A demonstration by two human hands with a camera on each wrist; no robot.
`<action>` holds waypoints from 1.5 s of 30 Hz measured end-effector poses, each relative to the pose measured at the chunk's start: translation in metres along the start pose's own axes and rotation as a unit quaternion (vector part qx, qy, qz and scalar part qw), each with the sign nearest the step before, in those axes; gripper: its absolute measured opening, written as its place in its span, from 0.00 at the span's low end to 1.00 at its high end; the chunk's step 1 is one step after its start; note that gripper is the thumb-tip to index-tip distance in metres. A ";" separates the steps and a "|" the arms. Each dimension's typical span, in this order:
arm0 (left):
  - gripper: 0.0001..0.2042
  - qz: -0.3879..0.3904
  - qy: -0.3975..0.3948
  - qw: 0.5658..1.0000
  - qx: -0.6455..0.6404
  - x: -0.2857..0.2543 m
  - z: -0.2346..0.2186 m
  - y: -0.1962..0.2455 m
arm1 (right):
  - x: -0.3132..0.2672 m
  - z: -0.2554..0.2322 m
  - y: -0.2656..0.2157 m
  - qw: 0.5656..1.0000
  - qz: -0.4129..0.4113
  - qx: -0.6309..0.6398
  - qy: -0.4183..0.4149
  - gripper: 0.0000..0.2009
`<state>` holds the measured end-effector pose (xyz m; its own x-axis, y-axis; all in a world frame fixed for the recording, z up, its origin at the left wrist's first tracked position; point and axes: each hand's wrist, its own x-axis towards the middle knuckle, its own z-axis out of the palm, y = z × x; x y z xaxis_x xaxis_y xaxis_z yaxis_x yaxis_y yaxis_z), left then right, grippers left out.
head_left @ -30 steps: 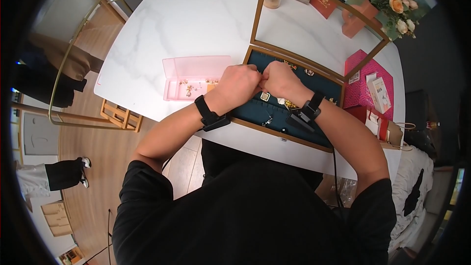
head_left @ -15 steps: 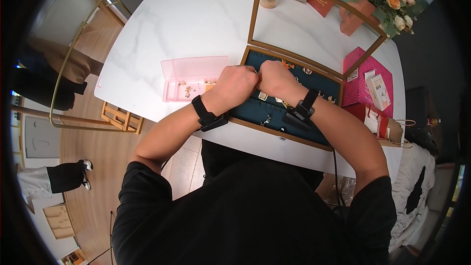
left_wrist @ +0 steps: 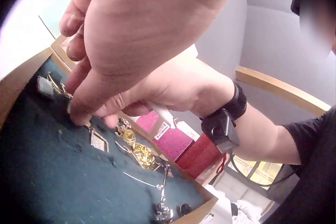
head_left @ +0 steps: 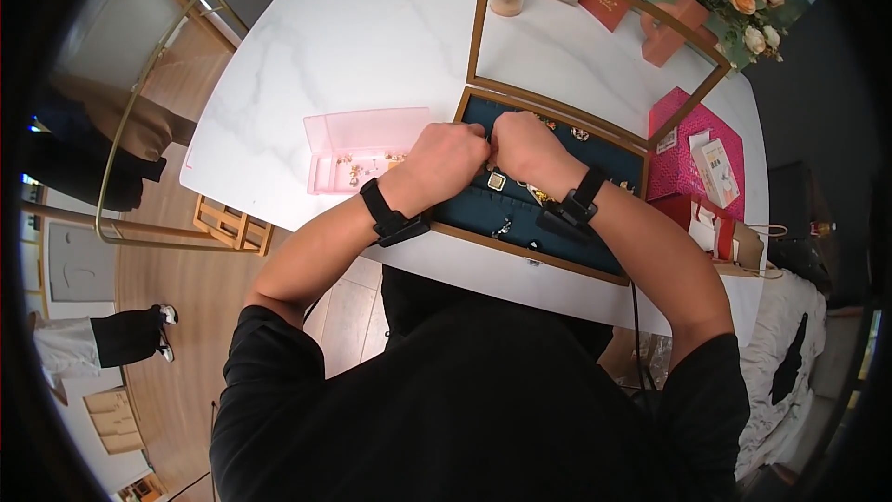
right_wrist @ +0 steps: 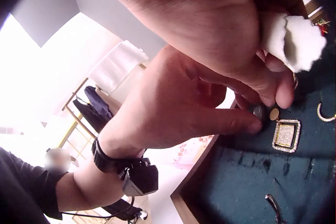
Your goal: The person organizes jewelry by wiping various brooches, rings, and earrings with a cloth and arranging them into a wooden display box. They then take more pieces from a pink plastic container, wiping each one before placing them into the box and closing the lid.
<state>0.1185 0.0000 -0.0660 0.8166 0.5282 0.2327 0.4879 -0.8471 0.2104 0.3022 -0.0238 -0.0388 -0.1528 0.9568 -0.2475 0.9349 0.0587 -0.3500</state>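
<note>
My left hand and right hand meet fingertip to fingertip over the dark green lining of a wooden-framed jewellery case. In the right wrist view, a crumpled white tissue is held in the curled fingers of my right hand, whose fingertips come down close to a gold disc. My left hand pinches a small dark piece beside that disc. Just below lies a square, stone-edged earring. Whether the right fingertips grip any jewellery cannot be told.
The case's clear lid stands raised behind. Left of the case is an open pink box with small jewellery. Gold pieces lie in the case. A pink package, a paper bag and flowers are to the right.
The head view has shifted slightly, moving the case a little left in the picture. Both hands stay together over the same part of the lining, with only slight movement.
</note>
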 end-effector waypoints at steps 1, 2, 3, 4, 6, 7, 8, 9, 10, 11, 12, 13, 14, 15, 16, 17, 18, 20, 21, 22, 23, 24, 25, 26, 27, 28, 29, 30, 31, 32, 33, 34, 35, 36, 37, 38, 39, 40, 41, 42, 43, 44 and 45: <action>0.04 0.006 -0.006 1.000 0.001 0.000 -0.002 0.001 | -0.001 0.000 0.000 1.000 -0.002 -0.002 0.000 0.06; 0.04 0.007 -0.006 1.000 0.001 0.000 -0.002 0.003 | -0.001 0.000 0.001 1.000 -0.005 -0.003 0.000 0.07; 0.04 0.004 -0.010 1.000 0.002 0.000 -0.002 0.004 | -0.002 0.000 0.001 1.000 -0.005 -0.003 0.001 0.07; 0.04 0.001 -0.014 1.000 0.003 0.001 -0.003 0.004 | -0.002 -0.001 0.002 1.000 -0.002 -0.001 0.000 0.06; 0.04 0.008 -0.008 1.000 -0.002 0.000 0.001 0.003 | -0.007 -0.005 0.000 1.000 0.002 0.003 0.000 0.06; 0.05 0.012 0.000 1.000 -0.008 -0.001 0.002 0.001 | -0.010 -0.009 0.000 1.000 0.003 0.019 0.007 0.06; 0.05 0.013 -0.001 1.000 -0.008 -0.002 0.000 0.002 | -0.014 -0.013 -0.002 0.999 0.004 0.036 0.014 0.05; 0.06 0.013 -0.001 1.000 -0.001 -0.002 -0.003 0.002 | -0.019 -0.016 -0.002 0.999 0.005 0.037 0.014 0.05; 0.07 0.013 -0.001 1.000 0.006 -0.003 -0.006 0.002 | -0.024 -0.019 -0.002 0.996 0.002 0.086 0.017 0.05; 0.07 0.013 -0.001 1.000 0.006 -0.004 -0.010 0.004 | -0.029 -0.023 -0.001 0.991 -0.002 0.135 0.021 0.06; 0.09 0.014 0.002 1.000 0.009 -0.005 -0.014 0.007 | -0.039 -0.028 -0.003 0.991 -0.002 0.136 0.022 0.06; 0.10 0.015 0.004 1.000 0.011 -0.006 -0.019 0.010 | -0.052 -0.032 -0.006 0.980 0.002 0.189 0.055 0.07; 0.10 0.016 0.004 1.000 0.011 -0.008 -0.024 0.016 | -0.064 -0.033 -0.007 0.967 0.006 0.241 0.088 0.08; 0.07 0.052 0.008 0.998 -0.036 -0.010 -0.030 0.023 | -0.074 -0.030 -0.003 0.966 0.006 0.242 0.089 0.08; 0.04 0.088 0.012 0.993 -0.083 -0.013 -0.033 0.029 | -0.086 -0.028 0.003 0.950 -0.014 0.289 0.119 0.09; 0.04 0.089 0.010 0.992 -0.084 -0.016 -0.030 0.034 | -0.099 -0.025 0.008 0.930 -0.033 0.334 0.150 0.10; 0.04 0.124 0.008 0.985 -0.117 -0.018 -0.027 0.037 | -0.111 -0.022 0.014 0.930 -0.032 0.335 0.152 0.10; 0.04 0.163 -0.024 0.972 -0.167 -0.018 -0.024 0.045 | -0.137 -0.012 0.026 0.888 0.010 0.441 0.132 0.14; 0.04 0.166 -0.025 0.972 -0.167 -0.017 -0.023 0.047 | -0.150 -0.006 0.032 0.887 0.011 0.442 0.135 0.14; 0.05 0.175 -0.055 0.970 -0.159 -0.015 -0.021 0.048 | -0.163 0.000 0.037 0.877 0.002 0.459 0.142 0.14; 0.06 0.183 -0.086 0.967 -0.152 -0.015 -0.018 0.050 | -0.175 0.005 0.042 0.866 -0.006 0.477 0.148 0.15; 0.06 0.187 -0.089 0.966 -0.152 -0.014 -0.015 0.051 | -0.186 0.005 0.048 0.884 0.000 0.449 0.131 0.15; 0.08 0.185 -0.109 0.968 -0.132 -0.013 -0.013 0.051 | -0.195 0.010 0.054 0.882 0.002 0.451 0.135 0.15; 0.10 0.183 -0.129 0.968 -0.112 -0.012 -0.011 0.051 | -0.202 0.018 0.060 0.878 0.009 0.462 0.127 0.15; 0.10 0.187 -0.133 0.967 -0.111 -0.012 -0.009 0.051 | -0.210 0.026 0.065 0.873 0.016 0.473 0.118 0.15; 0.09 0.182 -0.128 0.969 -0.107 -0.013 -0.008 0.050 | -0.217 0.032 0.068 0.858 0.032 0.501 0.109 0.14; 0.08 0.178 -0.123 0.971 -0.101 -0.013 -0.008 0.050 | -0.223 0.037 0.071 0.856 0.033 0.504 0.111 0.14; 0.08 0.179 -0.127 0.970 -0.100 -0.012 -0.009 0.050 | -0.227 0.042 0.073 0.844 0.037 0.521 0.117 0.14; 0.07 0.157 -0.132 0.972 -0.115 -0.012 -0.011 0.050 | -0.231 0.048 0.075 0.833 0.042 0.539 0.122 0.13; 0.07 0.134 -0.137 0.973 -0.129 -0.011 -0.012 0.050 | -0.232 0.054 0.075 0.828 0.042 0.543 0.137 0.12; 0.07 0.136 -0.141 0.972 -0.128 -0.011 -0.014 0.050 | -0.233 0.056 0.076 0.825 0.043 0.546 0.138 0.12; 0.06 0.124 -0.134 0.972 -0.148 -0.011 -0.015 0.049 | -0.234 0.058 0.075 0.806 0.052 0.575 0.133 0.12; 0.05 0.113 -0.127 0.971 -0.167 -0.010 -0.017 0.049 | -0.233 0.059 0.073 0.785 0.060 0.603 0.127 0.12; 0.05 0.115 -0.129 0.971 -0.164 -0.009 -0.020 0.049 | -0.232 0.058 0.071 0.783 0.059 0.605 0.130 0.12; 0.04 0.081 -0.075 0.971 -0.211 -0.008 -0.024 0.052 | -0.231 0.057 0.068 0.774 0.069 0.611 0.153 0.11; 0.04 0.046 -0.021 0.965 -0.257 -0.008 -0.027 0.055 | -0.228 0.056 0.066 0.764 0.080 0.616 0.176 0.11; 0.04 0.050 -0.022 0.965 -0.255 -0.009 -0.029 0.060 | -0.224 0.055 0.063 0.762 0.079 0.616 0.181 0.11; 0.03 -0.035 -0.019 0.941 -0.337 -0.012 -0.030 0.066 | -0.219 0.053 0.060 0.782 0.032 0.572 0.246 0.11; 0.03 -0.118 -0.017 0.902 -0.414 -0.014 -0.029 0.072 | -0.213 0.051 0.057 0.795 -0.015 0.521 0.309 0.10; 0.03 -0.118 0.000 0.899 -0.422 -0.015 -0.028 0.078 | -0.205 0.049 0.052 0.776 -0.045 0.524 0.348 0.10; 0.03 -0.115 -0.001 0.898 -0.425 -0.015 -0.027 0.087 | -0.197 0.047 0.048 0.776 -0.042 0.522 0.351 0.10; 0.03 -0.131 0.009 0.884 -0.448 -0.015 -0.027 0.096 | -0.189 0.044 0.044 0.784 -0.091 0.484 0.379 0.10; 0.04 -0.148 0.020 0.869 -0.471 -0.015 -0.025 0.104 | -0.184 0.042 0.040 0.787 -0.141 0.443 0.405 0.10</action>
<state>0.1490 -0.0951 -0.0235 0.6779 0.7324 0.0638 0.1915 -0.2597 0.9465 0.3539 -0.2097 -0.0450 0.2762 0.8299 0.4848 0.2560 0.4227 -0.8694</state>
